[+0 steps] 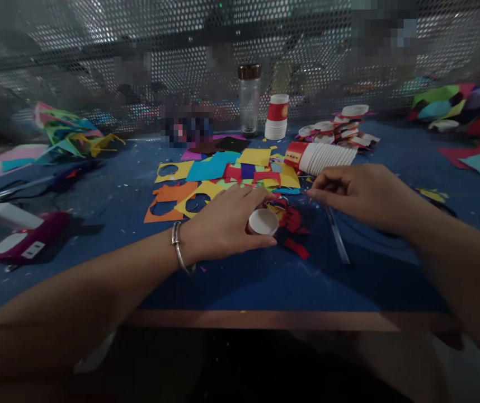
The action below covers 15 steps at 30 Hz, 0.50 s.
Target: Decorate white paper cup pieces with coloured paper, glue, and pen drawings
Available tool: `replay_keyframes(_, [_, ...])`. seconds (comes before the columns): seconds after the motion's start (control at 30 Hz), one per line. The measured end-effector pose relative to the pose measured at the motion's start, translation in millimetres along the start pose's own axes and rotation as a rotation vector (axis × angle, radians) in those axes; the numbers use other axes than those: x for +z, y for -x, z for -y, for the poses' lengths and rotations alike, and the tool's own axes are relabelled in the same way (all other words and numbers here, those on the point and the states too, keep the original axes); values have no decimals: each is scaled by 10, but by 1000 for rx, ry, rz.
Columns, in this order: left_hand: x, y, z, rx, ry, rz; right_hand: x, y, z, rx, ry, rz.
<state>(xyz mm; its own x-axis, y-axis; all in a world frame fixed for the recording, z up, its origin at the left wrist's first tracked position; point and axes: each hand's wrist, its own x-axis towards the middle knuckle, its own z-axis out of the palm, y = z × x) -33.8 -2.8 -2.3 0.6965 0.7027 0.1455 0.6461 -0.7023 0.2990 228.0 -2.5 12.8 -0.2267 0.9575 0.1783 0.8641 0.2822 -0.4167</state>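
At eight o'clock from the right hand (355, 193), whose grip cannot be judged empty or full, the white round piece (264, 222) is gripped by the left hand (219, 224) and could be tilted by red scraps (293, 219) bunched at its three o'clock.

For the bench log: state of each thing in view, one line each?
White round piece: flat side up
Left hand: curved around that piece, firmness of grip unclear
Right hand: fingers curled, anything pinched too small to tell
Slim stick: lying down, contact with right hand unclear
Tall bottle: upright, capped
Far cup stack: nested, upside down
Near cup stack: nested, on its side
Orange sheet: hole cut in it
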Motion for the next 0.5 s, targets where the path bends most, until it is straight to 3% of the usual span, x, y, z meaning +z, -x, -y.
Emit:
replay_keyframes(0.07, [8, -6, -5, -7, 18, 22, -53, 8, -25, -8, 23, 22])
replay_keyframes(0.27, [-104, 66, -37, 68, 114, -68, -170, 34, -153, -133, 219, 222])
replay_keyframes(0.43, [-139, 134, -82, 153, 167, 115, -192, 121, -167, -233, 329, 384])
replay_keyframes(0.5, [-123, 133, -60, 175, 172, 121, -189, 164, -153, -234, 371, 406])
